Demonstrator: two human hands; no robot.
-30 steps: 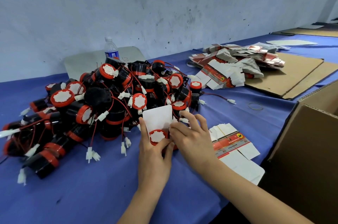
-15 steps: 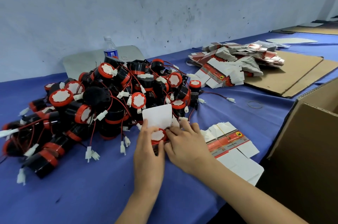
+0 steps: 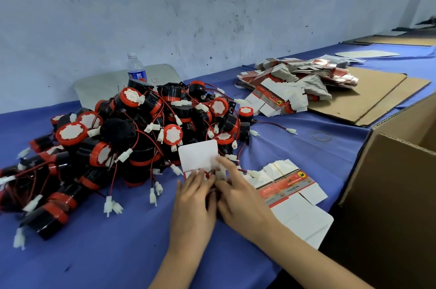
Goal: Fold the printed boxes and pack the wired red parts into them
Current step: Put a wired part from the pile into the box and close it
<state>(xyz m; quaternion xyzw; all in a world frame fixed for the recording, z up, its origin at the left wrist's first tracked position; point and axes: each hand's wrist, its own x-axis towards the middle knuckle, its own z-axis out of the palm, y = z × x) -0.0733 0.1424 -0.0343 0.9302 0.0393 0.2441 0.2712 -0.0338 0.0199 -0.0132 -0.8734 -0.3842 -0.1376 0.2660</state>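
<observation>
Steadying box (image 3: 198,155) with left hand (image 3: 192,203), fingers curled round its side, mouth up for loading; pushing red part (image 3: 208,174) and wire inside with right hand (image 3: 240,196), fingers nearly straight, gripping nothing; pile of parts (image 3: 132,128) just behind, flat boxes (image 3: 292,190) beside, ready for next.

Nothing legible is made out right now: the print on the flattened box (image 3: 286,186) is blurred, and the water bottle (image 3: 136,69) label is too small.
</observation>
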